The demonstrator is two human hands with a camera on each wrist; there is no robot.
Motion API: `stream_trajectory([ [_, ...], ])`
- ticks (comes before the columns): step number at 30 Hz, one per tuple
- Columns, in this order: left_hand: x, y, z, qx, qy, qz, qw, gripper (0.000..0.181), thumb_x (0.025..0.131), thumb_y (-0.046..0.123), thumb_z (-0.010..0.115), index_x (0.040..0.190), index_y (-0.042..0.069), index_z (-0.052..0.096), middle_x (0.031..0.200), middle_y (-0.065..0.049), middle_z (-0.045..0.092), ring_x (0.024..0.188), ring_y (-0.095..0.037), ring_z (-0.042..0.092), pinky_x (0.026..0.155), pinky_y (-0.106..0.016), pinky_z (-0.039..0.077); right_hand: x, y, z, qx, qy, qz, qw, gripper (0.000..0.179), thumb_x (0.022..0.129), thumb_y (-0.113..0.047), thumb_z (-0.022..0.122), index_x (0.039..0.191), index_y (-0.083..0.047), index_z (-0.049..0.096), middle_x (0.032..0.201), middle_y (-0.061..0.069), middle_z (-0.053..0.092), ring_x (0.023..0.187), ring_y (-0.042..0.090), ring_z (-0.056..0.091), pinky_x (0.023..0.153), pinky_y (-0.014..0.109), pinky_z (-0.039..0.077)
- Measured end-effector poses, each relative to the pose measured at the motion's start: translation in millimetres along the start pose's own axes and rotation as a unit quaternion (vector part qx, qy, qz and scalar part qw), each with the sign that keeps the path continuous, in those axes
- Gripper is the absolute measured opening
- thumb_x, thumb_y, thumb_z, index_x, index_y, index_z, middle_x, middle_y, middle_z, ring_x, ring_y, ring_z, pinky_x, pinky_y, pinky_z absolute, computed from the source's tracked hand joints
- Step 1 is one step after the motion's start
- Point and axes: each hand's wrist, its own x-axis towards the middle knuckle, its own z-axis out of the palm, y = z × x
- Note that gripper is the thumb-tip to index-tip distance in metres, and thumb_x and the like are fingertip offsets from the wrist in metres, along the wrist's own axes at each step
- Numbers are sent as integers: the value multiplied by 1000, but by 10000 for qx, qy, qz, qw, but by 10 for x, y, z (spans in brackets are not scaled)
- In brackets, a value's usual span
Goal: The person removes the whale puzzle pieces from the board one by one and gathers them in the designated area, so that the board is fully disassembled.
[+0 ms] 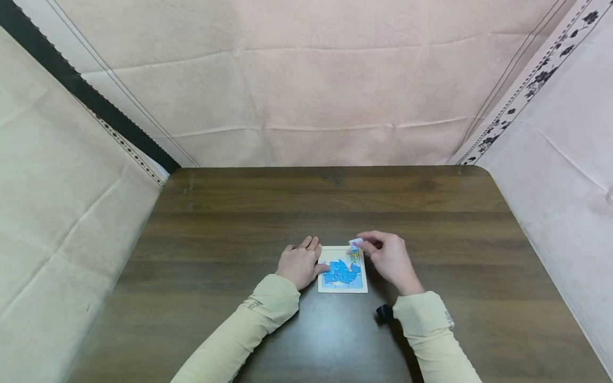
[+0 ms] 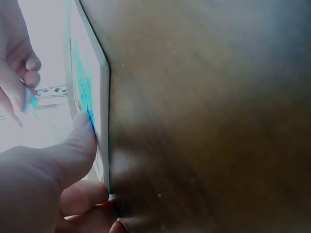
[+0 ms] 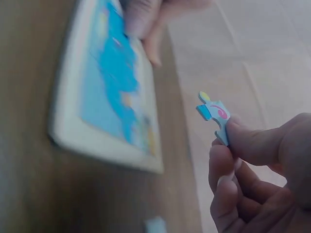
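A framed jigsaw puzzle (image 1: 341, 290) with a blue whale-like picture lies on the table, its pale border showing all round. My left hand (image 1: 299, 264) rests at its left side, fingers stretched forward and thumb pressing on the picture; the left wrist view shows the thumb (image 2: 80, 138) on the puzzle's face. Over the top right corner, my right hand (image 1: 390, 260) pinches a puzzle piece (image 3: 217, 112) between thumb and fingers. That piece is light blue with a pink swirl and a yellow knob, held above the board in the right wrist view.
The brown wooden table (image 1: 230, 213) runs on around the puzzle, with pale cloth (image 1: 335, 96) hanging beyond its far edge and at both sides. A small pale object (image 3: 155, 225), blurred, lies at the bottom of the right wrist view. A black device (image 1: 384, 314) sits by the right cuff.
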Motion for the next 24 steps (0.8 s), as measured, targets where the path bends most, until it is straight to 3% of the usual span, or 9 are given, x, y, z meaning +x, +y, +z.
stream_trajectory([
  [6, -4, 13, 5, 2, 123, 51, 9999, 67, 94, 56, 53, 145, 12, 48, 152, -5, 39, 141, -20, 33, 104, -49, 39, -37, 155, -394, 239, 516, 280, 9980, 25, 91, -30, 70, 111, -16, 74, 91, 6, 67, 73, 24, 54, 54, 28, 47],
  [11, -20, 10, -3, -57, 132, 36, 9999, 67, 94, 55, 53, 145, 12, 48, 152, -5, 40, 141, -20, 34, 104, -49, 39, -88, 381, -595, 183, 969, 412, 9943, 28, 91, -32, 70, 110, -12, 74, 90, 9, 69, 74, 23, 57, 55, 25, 46],
  [18, -31, 5, -17, -84, 148, 22, 9999, 67, 94, 55, 54, 144, 11, 49, 151, -6, 41, 141, -20, 34, 104, -50, 39, -123, 607, -658, -196, 1119, 1048, 9880, 29, 90, -31, 71, 103, -5, 73, 86, 12, 71, 72, 20, 63, 55, 22, 47],
  [24, -19, 16, -12, -68, 140, 31, 9999, 67, 94, 55, 54, 144, 11, 48, 151, -6, 41, 141, -20, 34, 104, -50, 39, -123, 672, -610, -219, 1018, 1230, 9869, 29, 88, -30, 74, 98, -3, 74, 81, 11, 71, 69, 18, 63, 56, 23, 47],
])
